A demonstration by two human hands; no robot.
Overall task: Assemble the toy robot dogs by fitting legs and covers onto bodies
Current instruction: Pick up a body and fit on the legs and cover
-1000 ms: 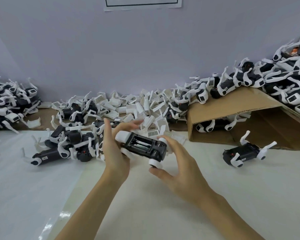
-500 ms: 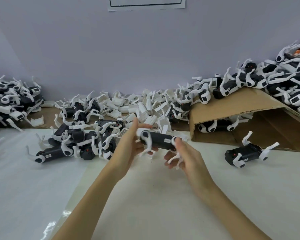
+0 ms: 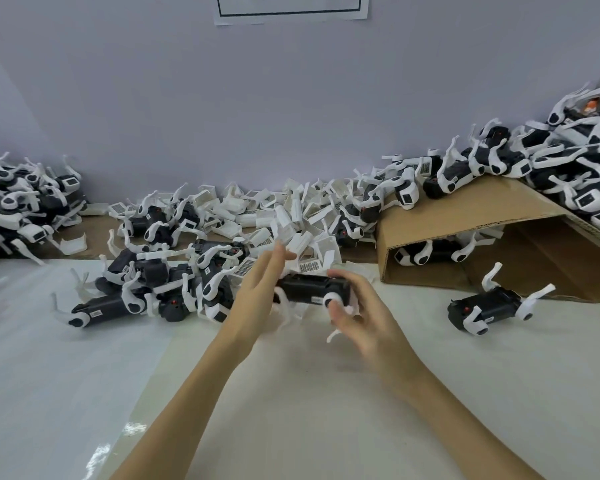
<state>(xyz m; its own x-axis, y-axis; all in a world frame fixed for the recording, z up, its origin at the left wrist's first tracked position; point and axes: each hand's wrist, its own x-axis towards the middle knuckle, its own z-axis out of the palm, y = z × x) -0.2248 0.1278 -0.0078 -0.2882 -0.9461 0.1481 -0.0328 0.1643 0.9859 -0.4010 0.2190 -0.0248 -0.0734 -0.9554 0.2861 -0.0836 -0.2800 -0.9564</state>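
Observation:
I hold a black toy dog body [image 3: 309, 288] with white legs above the white table, level and lengthwise between my hands. My left hand [image 3: 257, 296] grips its left end, fingers stretched up past it. My right hand [image 3: 364, 313] wraps its right end, thumb by the white round leg joint [image 3: 333, 301]. White legs hang blurred beneath the body. Behind it lies a heap of loose white covers [image 3: 291, 220].
A pile of black bodies with legs [image 3: 153, 285] lies left of my hands. One dog [image 3: 489, 306] rests alone at the right, before a tipped cardboard box [image 3: 465, 230]. More dogs are stacked on the box at far right [image 3: 568, 161] and far left [image 3: 18, 209].
The body was turned over: its open underside faced up a second ago, now its dark side faces me with the legs hanging down. Both hands shifted slightly right and lower.

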